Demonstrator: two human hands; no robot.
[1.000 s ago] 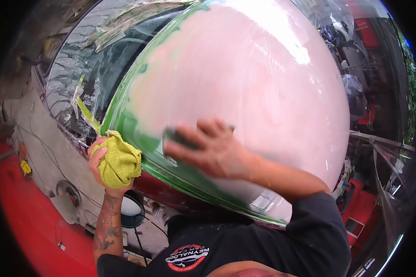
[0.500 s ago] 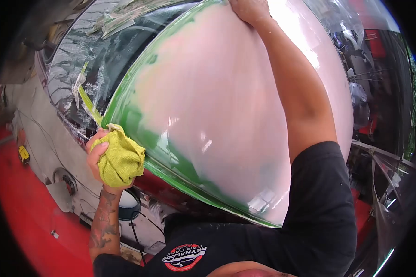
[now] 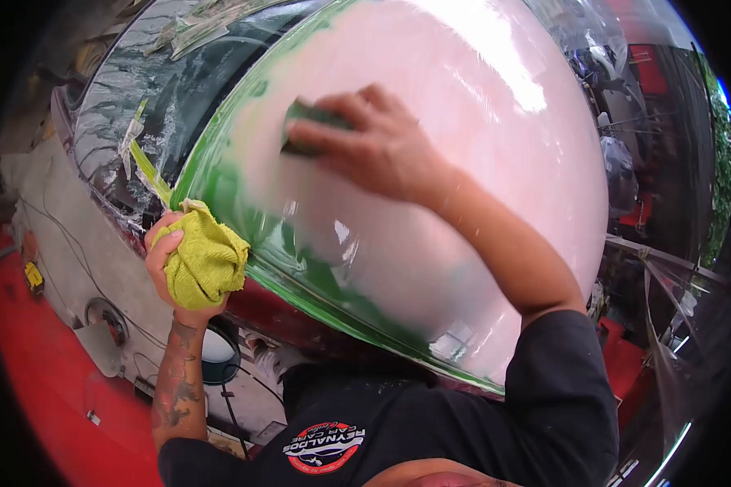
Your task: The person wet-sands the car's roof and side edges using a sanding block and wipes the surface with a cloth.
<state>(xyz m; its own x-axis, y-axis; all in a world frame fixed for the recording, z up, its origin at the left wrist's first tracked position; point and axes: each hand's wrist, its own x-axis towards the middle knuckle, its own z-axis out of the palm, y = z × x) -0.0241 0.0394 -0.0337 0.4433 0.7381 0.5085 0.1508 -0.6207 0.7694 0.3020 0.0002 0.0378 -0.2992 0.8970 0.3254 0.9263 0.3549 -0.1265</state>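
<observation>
The curved car roof [image 3: 398, 235] is whitish pink in the middle, with green borders, and has a wet shine. My right hand [image 3: 378, 142] is closed around a dark green sanding block [image 3: 313, 126], which sits against the roof toward its left side. My left hand [image 3: 166, 256] is wrapped round a bunched yellow-green cloth [image 3: 207, 260] beside the roof's near left corner. Behind that hand, a loose strip of green tape [image 3: 150, 174] sticks up from the corner. The block's underside is hidden.
Left of the roof lies the windshield [image 3: 162, 122], streaked with whitish residue and crumpled masking. On the floor are a bucket [image 3: 219, 353], a dark hose [image 3: 229, 406], a round wheel-like item [image 3: 107, 321] and a yellow tool [image 3: 33, 278]. Plastic sheeting [image 3: 666, 325] hangs at right.
My right hand has swept from the roof's far edge back toward me and left, and the dark green block now shows in it. The left hand still grips the cloth, nearly in place.
</observation>
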